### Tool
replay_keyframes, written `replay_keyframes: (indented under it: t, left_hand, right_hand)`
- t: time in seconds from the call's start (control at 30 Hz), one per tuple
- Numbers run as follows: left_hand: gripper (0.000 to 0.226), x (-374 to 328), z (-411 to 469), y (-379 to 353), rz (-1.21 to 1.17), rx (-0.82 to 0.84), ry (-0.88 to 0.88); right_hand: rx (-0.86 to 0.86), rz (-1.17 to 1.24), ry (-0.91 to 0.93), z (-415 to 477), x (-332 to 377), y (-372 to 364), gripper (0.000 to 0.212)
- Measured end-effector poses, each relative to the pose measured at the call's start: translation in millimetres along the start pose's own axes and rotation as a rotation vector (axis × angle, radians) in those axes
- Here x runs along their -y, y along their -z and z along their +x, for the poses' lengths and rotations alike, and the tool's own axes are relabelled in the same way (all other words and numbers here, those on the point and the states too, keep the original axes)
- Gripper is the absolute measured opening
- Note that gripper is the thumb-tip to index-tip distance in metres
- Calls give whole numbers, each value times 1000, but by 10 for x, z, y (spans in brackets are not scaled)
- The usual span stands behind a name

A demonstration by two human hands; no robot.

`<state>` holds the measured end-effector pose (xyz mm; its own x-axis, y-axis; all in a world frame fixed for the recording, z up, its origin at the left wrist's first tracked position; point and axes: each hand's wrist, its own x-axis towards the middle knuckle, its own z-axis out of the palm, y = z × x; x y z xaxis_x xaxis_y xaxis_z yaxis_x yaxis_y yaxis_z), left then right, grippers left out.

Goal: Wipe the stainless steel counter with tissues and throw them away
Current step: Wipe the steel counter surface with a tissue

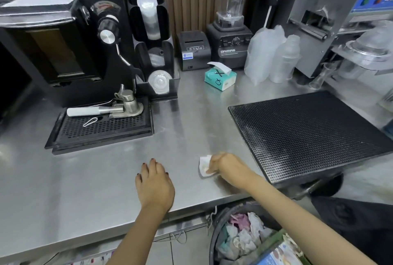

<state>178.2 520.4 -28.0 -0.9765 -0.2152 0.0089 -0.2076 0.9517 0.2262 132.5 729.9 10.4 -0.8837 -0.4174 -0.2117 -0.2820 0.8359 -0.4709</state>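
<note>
The stainless steel counter (89,179) fills the middle of the head view. My right hand (225,164) grips a crumpled white tissue (203,164) and holds it against the counter near the front edge. My left hand (154,184) rests flat on the counter to the left of it, fingers spread. A teal tissue box (220,78) with one sheet sticking up stands at the back of the counter. Below the counter edge, a dark bin (214,241) holds several used tissues.
A black rubber mat (308,135) lies right of my right hand. At the left are a black drip tray (100,130) with a portafilter, a coffee machine (53,52) and a cup dispenser (151,30). A receipt printer (192,52), blender (230,45) and plastic bottles (272,58) line the back.
</note>
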Motion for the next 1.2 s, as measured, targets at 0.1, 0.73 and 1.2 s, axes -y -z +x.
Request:
replay_keyframes:
  t: [0.1,0.73,1.2]
  left_hand:
    - [43,-189,96,-35,-22,46,-113]
    - [53,-197,122,-127,-1,106,-133]
    - [53,-185,140,-158,-4,101,-135]
  right_hand:
    - [-236,94,-145,351,-192,76,15]
    - [-14,-48,108,144,-279,-39,5]
    - [-274,-218,-271,694,-514,362,30]
